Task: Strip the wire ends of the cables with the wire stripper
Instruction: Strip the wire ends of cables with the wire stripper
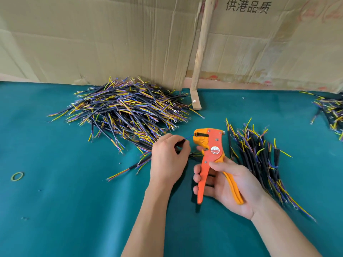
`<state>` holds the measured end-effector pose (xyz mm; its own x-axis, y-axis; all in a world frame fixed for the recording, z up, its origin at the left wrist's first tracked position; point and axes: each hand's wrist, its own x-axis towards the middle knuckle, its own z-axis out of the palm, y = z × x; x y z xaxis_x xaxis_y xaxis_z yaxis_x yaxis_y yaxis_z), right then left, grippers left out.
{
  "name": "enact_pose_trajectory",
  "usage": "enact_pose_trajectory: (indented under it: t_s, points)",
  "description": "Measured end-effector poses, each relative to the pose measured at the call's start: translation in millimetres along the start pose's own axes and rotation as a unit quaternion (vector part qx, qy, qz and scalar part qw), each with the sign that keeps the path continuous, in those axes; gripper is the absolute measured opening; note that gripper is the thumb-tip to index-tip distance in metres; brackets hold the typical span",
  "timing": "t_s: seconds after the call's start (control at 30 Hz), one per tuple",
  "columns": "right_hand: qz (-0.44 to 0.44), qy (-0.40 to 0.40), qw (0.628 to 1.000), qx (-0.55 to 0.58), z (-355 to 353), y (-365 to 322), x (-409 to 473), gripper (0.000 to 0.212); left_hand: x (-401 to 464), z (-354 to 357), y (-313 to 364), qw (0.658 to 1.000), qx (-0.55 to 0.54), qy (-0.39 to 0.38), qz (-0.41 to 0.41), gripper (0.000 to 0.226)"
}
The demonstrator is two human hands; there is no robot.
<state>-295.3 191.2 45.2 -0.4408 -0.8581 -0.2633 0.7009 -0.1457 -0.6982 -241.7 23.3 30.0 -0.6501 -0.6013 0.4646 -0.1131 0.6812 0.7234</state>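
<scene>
The left hand (169, 156) pinches a thin blue wire (188, 137), its tip just short of the stripper's jaws. The right hand (232, 184) curls around the orange wire stripper (209, 154), handles spread. Cable piles (126, 110) lie on the green table (55, 210), backed by cardboard (111, 38).

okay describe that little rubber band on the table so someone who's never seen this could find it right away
Start from the big heap of cables at the back of the teal table and come toward the near left edge. The rubber band lies there alone: a small yellow-green loop, flat on the cloth, touching no cable.
</scene>
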Motion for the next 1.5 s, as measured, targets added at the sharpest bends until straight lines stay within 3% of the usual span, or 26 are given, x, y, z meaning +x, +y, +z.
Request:
enact_pose_trajectory:
  t_s: [0.13, 0.43, 0.6, 0.7, 1.07, 1.2, 1.5]
  points:
    - [0.0, -0.007, 1.0, -0.005, -7, -5, 0, 0.054, -3, -2, -1, 1.0, -0.007, 0.007, -0.021, 0.009]
    - [-0.099, 0.113, 0.988, 0.024, -30, -27, -8, 0.055, -11, 0, 1, 1.0, -0.009, 0.002, -0.028, 0.007]
    - [-0.024, 0.026, 0.998, -0.053, -19, -22, -10, 0.073, -11, 3, 4, 0.999, -0.016, -0.038, -0.017, 0.005]
    - [0.014, -0.022, 0.994, -0.103, -10, -17, -13, 0.056, -11, 3, 0, 0.999, -0.026, -0.04, -0.002, 0.006]
    - [0.031, 0.008, 0.995, -0.095, -7, -20, -11, 0.061, -8, 2, 0, 0.997, -0.063, -0.043, -0.009, 0.007]
    - [0.029, 0.004, 0.995, -0.095, -10, -21, -11, 0.056, -7, -1, 1, 0.996, -0.052, -0.07, -0.014, 0.009]
    - [0.021, 0.025, 0.988, -0.149, -8, -19, -15, 0.042, -7, -3, 2, 0.998, -0.036, -0.05, -0.006, 0.009]
